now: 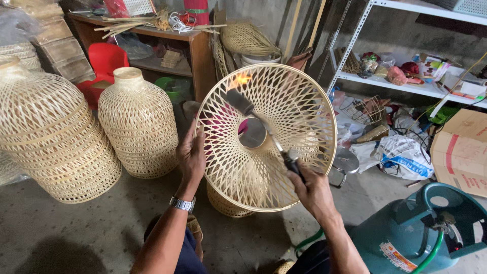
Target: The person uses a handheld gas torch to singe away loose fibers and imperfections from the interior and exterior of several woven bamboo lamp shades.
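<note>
From the head camera, the left hand (pixel 191 155) grips the left rim of a round woven bamboo lampshade (pixel 266 137), fingers curled together around the edge, holding it tilted up on edge so its open weave and central hole face the viewer. A metal wristwatch (pixel 182 204) sits on that wrist. The right hand (pixel 312 190) is clamped on the black handle of a gas torch (pixel 264 127), fingers wrapped tight around it; the torch's long metal tube crosses in front of the lampshade, and a small orange flame (pixel 241 79) burns at its nozzle near the upper part of the weave. The lampshade is held above the concrete floor (pixel 76 233), between the person's knees, with another small woven basket (pixel 223 203) just beneath it.

To the left stand two tall woven bamboo shades (pixel 137 124), close together on the floor. At the lower right is a teal gas cylinder (pixel 421 233) with a green hose (pixel 431 251). A cardboard box (pixel 461 152) lies at the right, under a white metal shelf (pixel 406 89) with mixed clutter. A wooden shelf unit (pixel 195 56) stands behind.
</note>
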